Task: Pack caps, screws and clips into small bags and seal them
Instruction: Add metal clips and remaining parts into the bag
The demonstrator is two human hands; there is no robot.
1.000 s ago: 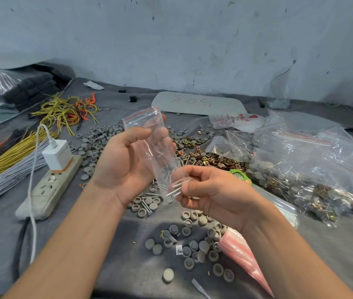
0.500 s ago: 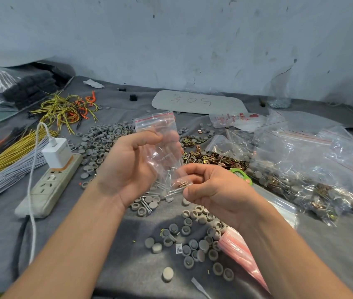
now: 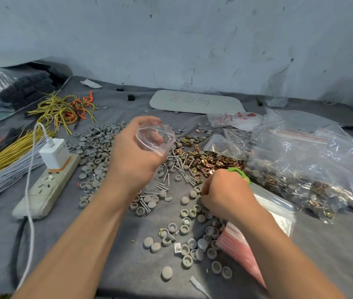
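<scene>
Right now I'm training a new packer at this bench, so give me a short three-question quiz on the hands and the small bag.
1. True or false: the left hand grips the small clear plastic zip bag.
2. Which parts lie just around the right hand? A) round grey plastic caps B) yellow wires C) black foam strips
3. Fill in: the bag's mouth is ___ (open or sealed).
Key: 1 true; 2 A; 3 open.
</scene>
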